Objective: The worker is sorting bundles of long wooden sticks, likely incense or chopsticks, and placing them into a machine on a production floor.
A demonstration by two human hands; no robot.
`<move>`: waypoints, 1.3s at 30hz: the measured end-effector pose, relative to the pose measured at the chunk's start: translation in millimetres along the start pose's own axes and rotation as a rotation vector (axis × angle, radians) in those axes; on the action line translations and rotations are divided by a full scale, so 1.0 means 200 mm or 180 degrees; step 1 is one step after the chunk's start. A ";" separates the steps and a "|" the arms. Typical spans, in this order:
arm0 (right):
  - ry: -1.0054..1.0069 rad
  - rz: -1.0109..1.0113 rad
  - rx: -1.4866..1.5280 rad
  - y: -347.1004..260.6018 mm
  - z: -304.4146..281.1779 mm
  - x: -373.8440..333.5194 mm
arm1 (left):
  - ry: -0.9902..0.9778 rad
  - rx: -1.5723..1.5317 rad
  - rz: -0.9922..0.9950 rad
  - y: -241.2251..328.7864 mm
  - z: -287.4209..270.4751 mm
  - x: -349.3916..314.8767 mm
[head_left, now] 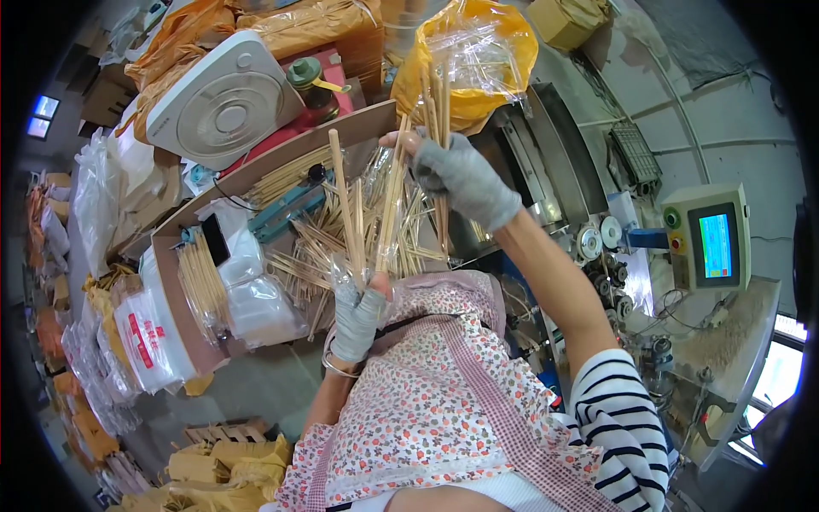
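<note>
My left hand (358,317), in a grey fingerless glove, is closed around the lower ends of several pale wooden chopsticks (343,192) that fan upward. Clear film shows around their lower ends. My right hand (467,177), gloved the same way, grips another bunch of chopsticks (444,98), held nearly upright. Its bare fingertips reach the upper ends of the sticks rising from my left hand. Below both hands, many loose chopsticks (311,256) lie crisscrossed in a cardboard tray (281,175), some among clear wrappers.
A yellow bag (409,72) full of clear wrappers stands behind my right hand. In the tray are a teal tool (286,213), a phone (215,240) and clear plastic bags (269,311). A white fan (226,107) stands beyond. Machinery with a control screen (715,243) is at right.
</note>
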State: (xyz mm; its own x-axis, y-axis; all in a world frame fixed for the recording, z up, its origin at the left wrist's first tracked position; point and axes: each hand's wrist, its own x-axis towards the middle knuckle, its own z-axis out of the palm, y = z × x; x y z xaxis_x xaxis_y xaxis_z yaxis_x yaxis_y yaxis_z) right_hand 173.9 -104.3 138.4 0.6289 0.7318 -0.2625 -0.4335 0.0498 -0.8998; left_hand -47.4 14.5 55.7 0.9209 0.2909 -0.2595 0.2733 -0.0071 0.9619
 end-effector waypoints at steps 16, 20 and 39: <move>-0.1716 -0.4249 -0.4594 0.00 0.22 -0.26 | 0.0866 -0.3025 -0.1039 0.32 -0.11 0.17; -0.1615 -0.4499 -0.4592 0.23 0.24 -0.24 | 0.0006 -0.2752 -0.0659 0.40 -0.12 0.15; -0.1541 -0.2837 -0.3625 0.30 0.24 -0.34 | 0.0473 -0.1696 -0.0387 0.28 -0.14 0.08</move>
State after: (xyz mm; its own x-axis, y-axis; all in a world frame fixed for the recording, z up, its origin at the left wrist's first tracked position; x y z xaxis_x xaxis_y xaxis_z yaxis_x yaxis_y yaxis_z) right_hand 74.6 -118.5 117.8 0.0451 0.9038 0.4257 0.8151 0.2130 -0.5387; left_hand -25.6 44.8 107.6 0.8321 0.3912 -0.3932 0.1614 0.5076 0.8464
